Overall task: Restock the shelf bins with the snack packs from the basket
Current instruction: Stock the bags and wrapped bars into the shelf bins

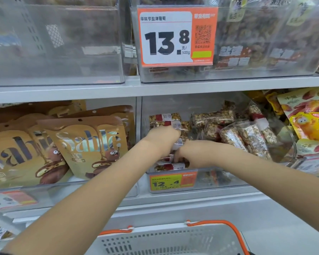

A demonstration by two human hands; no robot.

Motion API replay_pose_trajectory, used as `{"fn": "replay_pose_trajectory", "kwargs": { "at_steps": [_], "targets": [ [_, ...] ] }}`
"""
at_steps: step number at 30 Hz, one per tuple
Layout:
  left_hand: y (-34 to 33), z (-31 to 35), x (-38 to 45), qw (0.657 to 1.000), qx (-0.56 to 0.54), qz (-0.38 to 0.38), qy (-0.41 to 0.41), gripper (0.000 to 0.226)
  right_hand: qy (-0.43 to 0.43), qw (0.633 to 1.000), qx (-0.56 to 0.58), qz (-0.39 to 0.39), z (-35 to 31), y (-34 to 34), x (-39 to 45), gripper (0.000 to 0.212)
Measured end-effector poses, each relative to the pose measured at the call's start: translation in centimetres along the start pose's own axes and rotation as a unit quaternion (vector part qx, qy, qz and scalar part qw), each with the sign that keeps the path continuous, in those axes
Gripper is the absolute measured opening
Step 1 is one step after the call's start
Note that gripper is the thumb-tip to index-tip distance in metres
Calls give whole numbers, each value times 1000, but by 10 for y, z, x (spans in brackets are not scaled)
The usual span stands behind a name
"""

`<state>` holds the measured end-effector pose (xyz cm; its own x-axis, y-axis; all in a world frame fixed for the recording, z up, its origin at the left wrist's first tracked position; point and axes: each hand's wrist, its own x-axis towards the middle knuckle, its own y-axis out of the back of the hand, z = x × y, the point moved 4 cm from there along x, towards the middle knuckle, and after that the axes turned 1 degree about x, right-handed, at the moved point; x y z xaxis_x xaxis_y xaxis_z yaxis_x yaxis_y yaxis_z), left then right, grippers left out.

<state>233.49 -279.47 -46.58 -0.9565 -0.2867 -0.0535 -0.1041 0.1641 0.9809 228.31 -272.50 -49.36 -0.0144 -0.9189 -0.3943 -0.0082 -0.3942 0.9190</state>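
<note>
A clear shelf bin on the middle shelf holds several nut-bar snack packs in clear wrappers with red and white labels. Both of my hands are inside its left part. My left hand lies over a row of stacked packs, its fingers curled down onto one; the fingertips are hidden. Just to its right and lower, my right hand pinches a pack near the bin's front wall. The grey basket with orange handles sits below me at the bottom edge; its inside is out of view.
Brown Sablé pouches fill the bin to the left, and yellow snack bags the bin to the right. A yellow price tag hangs on the bin's front. Clear bins and a large orange price tag sit on the shelf above.
</note>
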Motion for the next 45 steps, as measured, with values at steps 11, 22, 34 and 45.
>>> {"fn": "replay_pose_trajectory", "kwargs": {
  "at_steps": [11, 22, 34, 45],
  "targets": [
    [-4, -3, 0, 999, -23, -11, 29, 27, -25, 991, 46, 119, 5, 7, 3, 38],
    [-6, 4, -7, 999, -9, -29, 23, 27, -135, 971, 193, 32, 50, 7, -54, 49],
    [-6, 9, -34, 998, 43, -43, 32, 27, -124, 959, 157, 199, 54, 39, -2, 56],
    [-12, 17, -50, 996, 40, 76, 40, 21, -79, 924, 285, 244, 72, 47, 67, 25]
  ]
}}
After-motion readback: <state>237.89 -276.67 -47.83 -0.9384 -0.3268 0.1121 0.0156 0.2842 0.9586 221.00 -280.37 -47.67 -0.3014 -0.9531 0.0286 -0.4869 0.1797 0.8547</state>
